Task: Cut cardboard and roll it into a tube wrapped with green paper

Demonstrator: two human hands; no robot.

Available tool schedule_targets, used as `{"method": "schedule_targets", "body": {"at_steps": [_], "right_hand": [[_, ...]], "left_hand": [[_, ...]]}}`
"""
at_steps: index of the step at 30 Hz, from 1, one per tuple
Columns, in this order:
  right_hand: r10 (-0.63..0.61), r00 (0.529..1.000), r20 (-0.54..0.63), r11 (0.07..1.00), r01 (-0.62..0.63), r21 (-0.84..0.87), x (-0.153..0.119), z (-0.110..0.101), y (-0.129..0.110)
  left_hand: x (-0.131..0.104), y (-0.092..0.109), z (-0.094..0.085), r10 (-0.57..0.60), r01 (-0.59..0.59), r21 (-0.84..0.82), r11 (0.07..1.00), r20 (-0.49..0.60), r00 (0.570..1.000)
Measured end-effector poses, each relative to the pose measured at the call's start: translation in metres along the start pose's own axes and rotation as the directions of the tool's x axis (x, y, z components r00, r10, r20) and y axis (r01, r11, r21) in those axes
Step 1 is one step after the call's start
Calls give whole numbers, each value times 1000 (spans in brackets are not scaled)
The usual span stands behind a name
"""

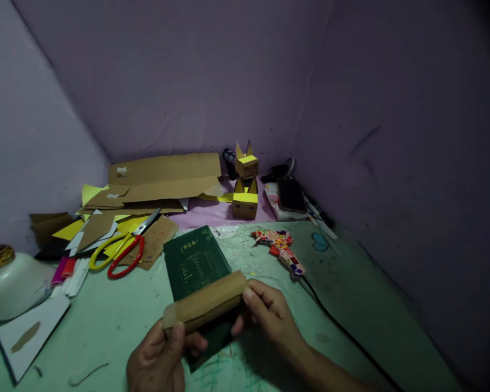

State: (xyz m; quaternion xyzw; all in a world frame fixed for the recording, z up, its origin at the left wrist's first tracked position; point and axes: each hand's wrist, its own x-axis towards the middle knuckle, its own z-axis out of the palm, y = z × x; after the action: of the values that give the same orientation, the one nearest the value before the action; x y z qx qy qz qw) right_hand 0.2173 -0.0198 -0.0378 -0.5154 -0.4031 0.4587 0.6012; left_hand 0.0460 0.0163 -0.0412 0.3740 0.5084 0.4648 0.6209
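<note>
A long folded piece of brown cardboard [212, 298] is held at both ends above a dark green booklet [196, 258]. My left hand [161, 354] pinches its left end, thumb on the near face and fingers curled beneath. At the right end, my right hand [271, 313] grips the corner between thumb and fingers. The booklet lies on the pale green table [122, 310], partly covered by the cardboard. Beyond my right hand rests a floral-patterned glue gun [281, 247] with a black cord.
Scissors [124, 247] with yellow and red handles lie left, near markers [71, 275] and paper scraps. Cardboard sheets [167, 171] are stacked at the back. Two small cardboard boxes with pointed ears, one in front [245, 209], stand beside a phone [292, 195].
</note>
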Motion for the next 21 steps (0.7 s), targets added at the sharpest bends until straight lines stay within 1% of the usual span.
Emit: {"method": "schedule_targets", "body": {"at_steps": [2, 5, 6, 9, 10, 11, 12, 13, 14, 15, 16, 18, 19, 21], "right_hand": [[45, 999, 12, 995, -46, 92, 2, -2, 0], [92, 995, -48, 977, -81, 198, 4, -7, 2], [111, 991, -74, 968, -91, 235, 5, -8, 4], [170, 979, -111, 926, -121, 358, 9, -12, 10], [190, 976, -104, 909, -135, 393, 11, -13, 11], [207, 975, -85, 893, -153, 423, 11, -12, 11], [224, 973, -56, 878, -177, 446, 12, -11, 10], [241, 970, -18, 863, -206, 461, 11, -10, 9], [258, 966, 25, 851, -239, 468, 10, -7, 7], [273, 959, 75, 842, -276, 464, 9, -5, 6], [288, 950, 125, 837, -312, 450, 8, -2, 6], [305, 931, 200, 843, -362, 397, 6, 3, 8], [304, 929, 211, 857, -364, 366, 6, 4, 11], [279, 944, 173, 898, -321, 301, 7, 3, 16]], "left_hand": [[0, 0, -1, 72, -72, 63, 995, -2, 997], [0, 3, -2, 112, -118, 120, 986, 54, 992], [1, 6, -3, 131, -135, 109, 985, 48, 990], [8, 16, -5, 240, -238, 38, 970, -61, 969], [11, 18, -6, 271, -270, 24, 963, -58, 961], [13, 20, -5, 284, -284, 4, 959, -2, 959], [15, 21, -3, 271, -269, -25, 963, 102, 957], [16, 22, 1, 237, -231, -55, 971, 233, 943], [17, 24, 5, 209, -192, -84, 978, 345, 915], [18, 26, 10, 187, -158, -104, 982, 424, 886], [18, 30, 16, 175, -139, -110, 984, 470, 865], [21, 43, 26, 188, -179, -68, 982, 504, 843], [24, 51, 30, 197, -218, -20, 976, 517, 833], [33, 65, 34, 193, -293, 105, 950, 540, 819]]}}
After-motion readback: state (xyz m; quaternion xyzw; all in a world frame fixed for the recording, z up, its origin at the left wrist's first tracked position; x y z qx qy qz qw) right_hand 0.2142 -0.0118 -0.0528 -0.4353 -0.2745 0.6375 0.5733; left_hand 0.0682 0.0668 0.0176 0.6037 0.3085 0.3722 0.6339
